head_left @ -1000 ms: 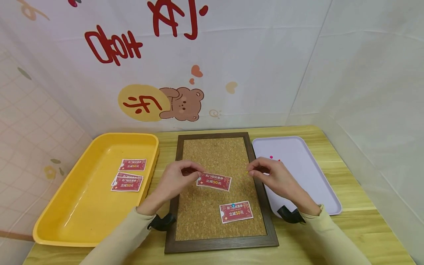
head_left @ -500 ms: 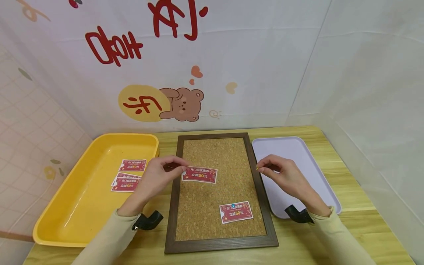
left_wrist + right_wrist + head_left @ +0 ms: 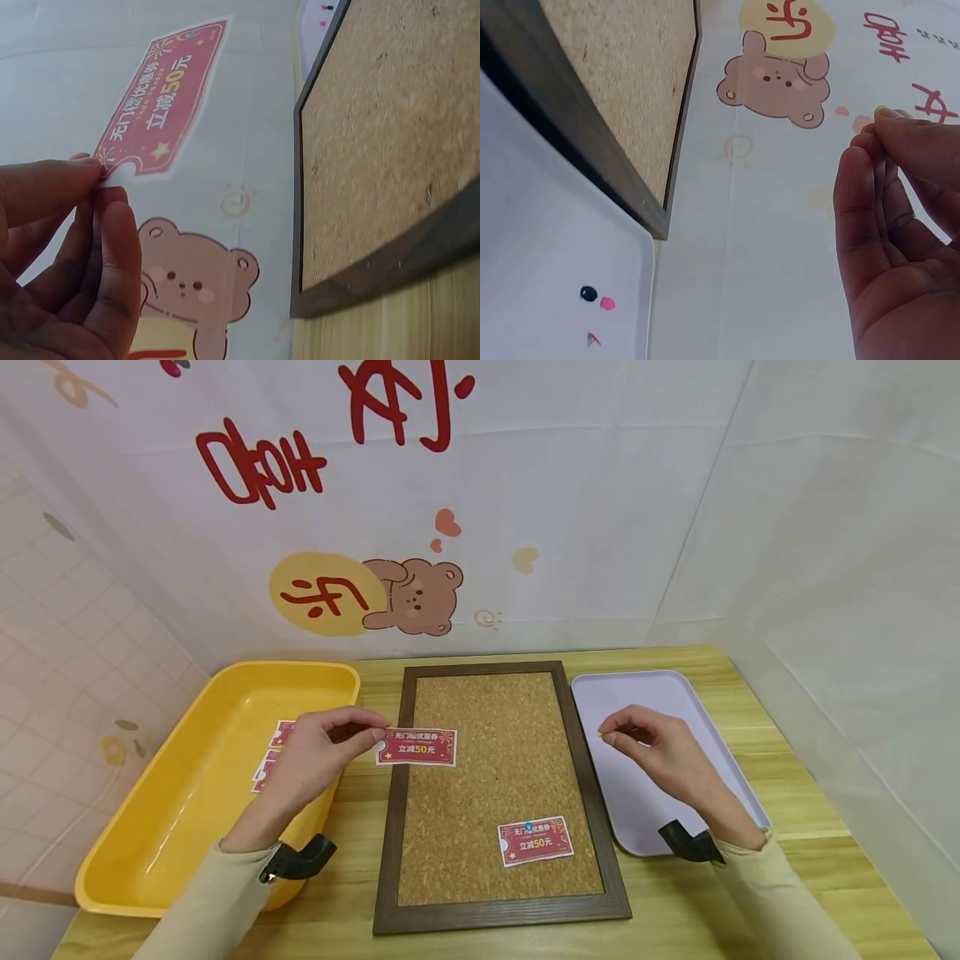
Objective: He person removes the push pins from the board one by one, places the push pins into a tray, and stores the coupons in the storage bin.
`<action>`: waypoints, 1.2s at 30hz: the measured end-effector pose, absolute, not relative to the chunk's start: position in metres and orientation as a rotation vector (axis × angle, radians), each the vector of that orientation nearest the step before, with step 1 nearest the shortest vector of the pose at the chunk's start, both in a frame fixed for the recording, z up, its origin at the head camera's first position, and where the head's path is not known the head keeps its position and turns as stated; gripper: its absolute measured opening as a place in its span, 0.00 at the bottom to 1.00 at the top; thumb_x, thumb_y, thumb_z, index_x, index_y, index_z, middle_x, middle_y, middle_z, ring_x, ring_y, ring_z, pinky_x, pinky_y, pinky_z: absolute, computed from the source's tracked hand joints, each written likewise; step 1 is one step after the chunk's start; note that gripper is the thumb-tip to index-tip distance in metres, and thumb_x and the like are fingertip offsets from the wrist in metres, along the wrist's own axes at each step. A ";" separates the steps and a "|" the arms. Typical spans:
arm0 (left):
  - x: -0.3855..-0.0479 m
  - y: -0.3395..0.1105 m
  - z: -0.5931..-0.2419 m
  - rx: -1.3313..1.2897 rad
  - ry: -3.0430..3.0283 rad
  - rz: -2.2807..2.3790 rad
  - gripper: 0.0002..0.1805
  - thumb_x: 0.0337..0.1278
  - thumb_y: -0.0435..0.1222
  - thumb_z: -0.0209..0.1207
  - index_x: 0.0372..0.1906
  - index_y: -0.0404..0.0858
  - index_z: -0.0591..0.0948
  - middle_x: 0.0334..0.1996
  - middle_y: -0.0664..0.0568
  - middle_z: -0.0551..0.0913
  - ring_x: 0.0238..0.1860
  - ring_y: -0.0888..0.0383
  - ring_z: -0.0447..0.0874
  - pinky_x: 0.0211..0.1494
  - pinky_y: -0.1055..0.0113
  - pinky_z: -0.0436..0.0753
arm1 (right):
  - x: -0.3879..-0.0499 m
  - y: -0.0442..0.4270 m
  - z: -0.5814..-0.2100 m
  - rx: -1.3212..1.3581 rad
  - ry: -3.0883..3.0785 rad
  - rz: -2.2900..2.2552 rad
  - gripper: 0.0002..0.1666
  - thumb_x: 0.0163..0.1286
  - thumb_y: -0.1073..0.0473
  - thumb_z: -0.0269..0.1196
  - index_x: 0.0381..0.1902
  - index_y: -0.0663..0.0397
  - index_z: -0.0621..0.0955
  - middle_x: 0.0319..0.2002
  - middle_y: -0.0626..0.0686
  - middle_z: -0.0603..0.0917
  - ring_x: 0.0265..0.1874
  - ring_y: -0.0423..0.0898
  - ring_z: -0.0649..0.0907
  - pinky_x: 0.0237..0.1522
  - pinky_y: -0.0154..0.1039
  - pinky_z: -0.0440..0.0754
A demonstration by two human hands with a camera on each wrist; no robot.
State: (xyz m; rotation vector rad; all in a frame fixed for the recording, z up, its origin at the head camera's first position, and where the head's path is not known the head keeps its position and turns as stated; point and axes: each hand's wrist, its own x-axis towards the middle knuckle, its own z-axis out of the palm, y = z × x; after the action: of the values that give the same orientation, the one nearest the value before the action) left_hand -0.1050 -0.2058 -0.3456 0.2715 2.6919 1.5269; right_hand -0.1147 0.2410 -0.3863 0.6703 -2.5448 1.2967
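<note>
My left hand [image 3: 318,756] pinches one corner of a red coupon [image 3: 420,749] between thumb and fingers. The coupon hangs above the left frame edge of the cork board [image 3: 457,827]. A second red coupon [image 3: 534,843] lies on the lower right of the board, with a blue push pin [image 3: 528,827] at its upper edge. Over the lavender tray, my right hand [image 3: 663,756] pinches a tiny yellow push pin [image 3: 881,110] at its fingertips. The fingers hide most of that pin.
The yellow tray [image 3: 180,827] on the left holds several red coupons [image 3: 264,768], partly behind my left hand. The lavender tray [image 3: 633,831] on the right holds a dark pin [image 3: 589,293] and pink ones [image 3: 607,304]. A printed curtain stands behind the table.
My left hand has carried its coupon leftward from the middle of the board to its left frame. My right hand has moved right, off the board's edge and over the lavender tray.
</note>
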 end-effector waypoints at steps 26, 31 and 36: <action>-0.114 -0.291 -0.350 0.143 2.727 1.591 0.18 0.70 0.42 0.65 0.53 0.32 0.86 0.40 0.64 0.88 0.40 0.60 0.82 0.41 0.72 0.83 | -0.124 0.275 -0.394 0.514 -2.605 1.239 0.06 0.69 0.69 0.69 0.42 0.56 0.87 0.36 0.53 0.88 0.33 0.35 0.82 0.36 0.24 0.78; -0.119 -0.308 -0.356 0.150 2.726 1.590 0.17 0.71 0.40 0.65 0.53 0.30 0.85 0.39 0.66 0.87 0.39 0.61 0.81 0.40 0.72 0.83 | -0.127 0.283 -0.397 0.471 -2.646 1.220 0.04 0.70 0.67 0.69 0.41 0.55 0.87 0.36 0.53 0.88 0.33 0.36 0.83 0.36 0.24 0.78; -0.122 -0.325 -0.363 0.150 2.717 1.547 0.17 0.73 0.39 0.63 0.54 0.29 0.84 0.40 0.67 0.86 0.41 0.62 0.80 0.43 0.74 0.83 | -0.130 0.291 -0.401 0.448 -2.683 1.210 0.03 0.71 0.66 0.68 0.41 0.58 0.87 0.38 0.55 0.89 0.33 0.36 0.83 0.36 0.25 0.78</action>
State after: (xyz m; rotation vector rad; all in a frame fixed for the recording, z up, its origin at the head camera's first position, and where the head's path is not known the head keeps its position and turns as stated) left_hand -0.1222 -0.3249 -0.3629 0.1501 2.7170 1.5467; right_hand -0.1305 0.2908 -0.4008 0.4481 -2.6833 1.2096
